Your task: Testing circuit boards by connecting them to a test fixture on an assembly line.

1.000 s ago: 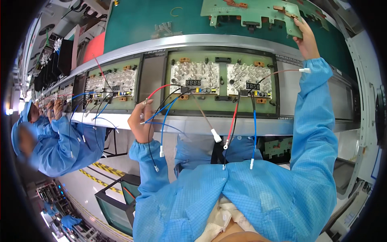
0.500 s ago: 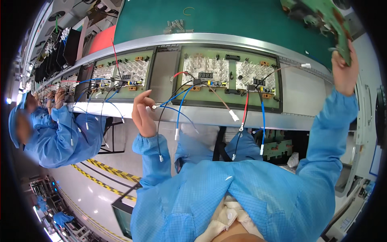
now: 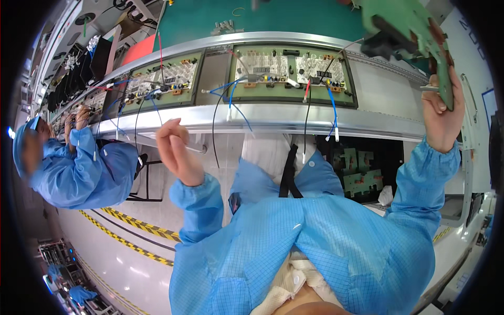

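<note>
My left hand (image 3: 179, 153) is held in the air just off the near rail of the bench, its fingers loosely bent and nothing visible in them. Raised at the far right, my right hand (image 3: 442, 113) grips the edge of a green fixture plate (image 3: 401, 21) with black and brown parts on it, partly cut off by the picture's top. Beyond my left hand, a framed green panel (image 3: 286, 97) carries two circuit boards with small displays. Blue wires (image 3: 229, 94) and a black wire (image 3: 214, 126) hang from it over the rail.
Another framed panel (image 3: 186, 94) sits farther left on the metal-edged line. A co-worker in blue (image 3: 79, 168) sits there with hands at the boards. Small clear parts (image 3: 223, 27) lie on the green mat (image 3: 294, 16). Below the bench at right, green plates (image 3: 362, 181) rest in a dark box.
My left hand has drawn back from the blue wire's end toward me, its fingers more bent. The green fixture plate in my right hand has tilted and shows larger. The bench sits higher in view.
</note>
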Motion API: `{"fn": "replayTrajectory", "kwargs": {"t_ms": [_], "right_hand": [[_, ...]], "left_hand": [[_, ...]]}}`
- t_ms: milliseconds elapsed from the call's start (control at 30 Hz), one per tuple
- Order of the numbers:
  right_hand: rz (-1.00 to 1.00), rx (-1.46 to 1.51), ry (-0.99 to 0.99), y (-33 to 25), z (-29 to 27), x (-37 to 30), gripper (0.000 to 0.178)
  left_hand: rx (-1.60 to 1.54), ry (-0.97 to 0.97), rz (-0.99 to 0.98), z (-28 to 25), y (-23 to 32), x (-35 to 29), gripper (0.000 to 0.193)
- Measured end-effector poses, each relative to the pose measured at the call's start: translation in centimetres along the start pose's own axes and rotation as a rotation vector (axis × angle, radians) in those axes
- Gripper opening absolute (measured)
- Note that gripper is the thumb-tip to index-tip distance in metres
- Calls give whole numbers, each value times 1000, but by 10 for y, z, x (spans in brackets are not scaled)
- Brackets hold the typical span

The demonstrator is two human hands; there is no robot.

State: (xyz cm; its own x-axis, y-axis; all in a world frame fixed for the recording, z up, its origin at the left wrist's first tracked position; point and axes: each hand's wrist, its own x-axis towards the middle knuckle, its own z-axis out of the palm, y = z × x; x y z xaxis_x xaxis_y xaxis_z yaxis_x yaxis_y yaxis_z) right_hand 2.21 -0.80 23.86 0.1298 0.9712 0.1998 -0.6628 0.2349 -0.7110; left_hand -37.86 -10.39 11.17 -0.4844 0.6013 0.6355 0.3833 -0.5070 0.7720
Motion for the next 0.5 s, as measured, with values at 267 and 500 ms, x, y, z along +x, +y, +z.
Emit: {"fn": "replayTrajectory", "kwargs": {"t_ms": [267, 500], "right_hand": [[-74, -128, -110, 8, 13, -48, 27], [-317, -286, -61, 9, 50, -49, 43]], "left_hand": [[-195, -530, -120, 7, 111, 99, 42], [124, -293, -183, 39, 125, 143, 37]]}}
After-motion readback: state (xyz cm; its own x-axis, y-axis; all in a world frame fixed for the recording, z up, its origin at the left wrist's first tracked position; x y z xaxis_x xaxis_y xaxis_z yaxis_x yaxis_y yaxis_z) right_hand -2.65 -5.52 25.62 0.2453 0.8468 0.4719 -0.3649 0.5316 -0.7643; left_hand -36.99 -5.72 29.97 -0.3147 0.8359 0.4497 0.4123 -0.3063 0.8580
